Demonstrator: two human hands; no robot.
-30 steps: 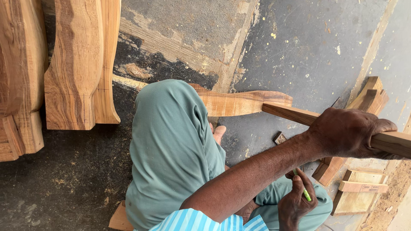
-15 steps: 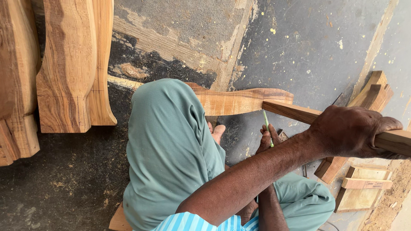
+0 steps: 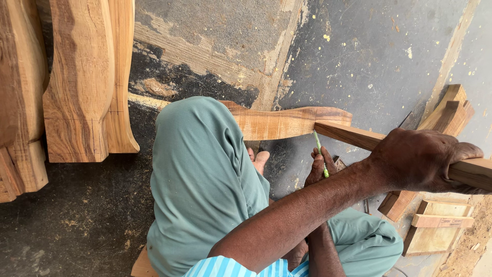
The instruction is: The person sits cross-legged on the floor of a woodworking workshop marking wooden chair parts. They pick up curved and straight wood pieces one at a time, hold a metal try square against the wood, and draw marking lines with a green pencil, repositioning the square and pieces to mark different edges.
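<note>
left hand [image 3: 425, 161] clamped over the stiff, heavy-looking wooden bar [image 3: 353, 136], best held mid-length, right hand [image 3: 319, 166] pinching a light green pencil [image 3: 320, 153] at it.

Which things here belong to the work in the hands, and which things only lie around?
In use:
- wooden bar, gripped by the left hand
- green pencil, held by the right hand with its tip at the bar
- curved carved piece under the bar's end

Lying about:
- shaped planks at the left
- small wooden blocks on the floor
</note>
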